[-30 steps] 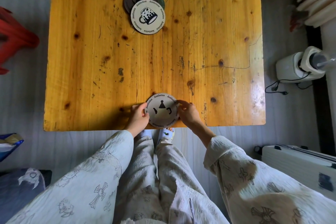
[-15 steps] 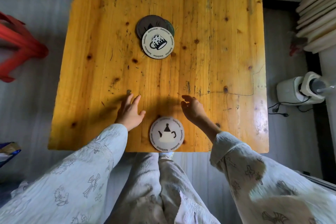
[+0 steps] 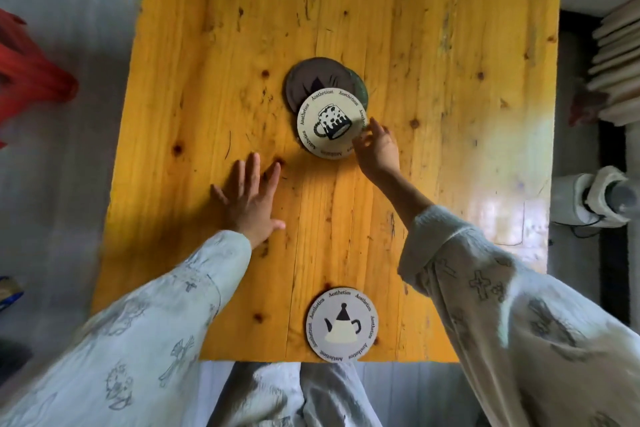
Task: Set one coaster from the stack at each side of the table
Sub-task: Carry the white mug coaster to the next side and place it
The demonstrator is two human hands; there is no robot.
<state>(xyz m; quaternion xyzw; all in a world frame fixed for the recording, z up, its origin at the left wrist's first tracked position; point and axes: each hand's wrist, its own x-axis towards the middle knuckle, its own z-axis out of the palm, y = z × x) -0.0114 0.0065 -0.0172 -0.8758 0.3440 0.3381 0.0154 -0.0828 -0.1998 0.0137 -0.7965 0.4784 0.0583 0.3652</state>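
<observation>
A loose stack of round coasters sits mid-table. Its top one is a cream mug coaster (image 3: 331,126), lying over a dark brown coaster (image 3: 311,78) and a green coaster (image 3: 360,87) whose edge just shows. A cream teapot coaster (image 3: 342,324) lies alone at the near edge of the wooden table (image 3: 433,80). My right hand (image 3: 377,149) has its fingertips at the right rim of the mug coaster, fingers apart, not gripping it. My left hand (image 3: 250,199) rests flat on the wood, left of and nearer than the stack, fingers spread, holding nothing.
A red plastic stool (image 3: 31,80) stands on the floor to the left. On the right are a white appliance with a cord (image 3: 592,199) and stacked pale slats (image 3: 620,69). My legs show below the near table edge.
Both hands let go of the teapot coaster at the near edge and moved forward. My right hand reached the stack; my left hand came down flat on the wood.
</observation>
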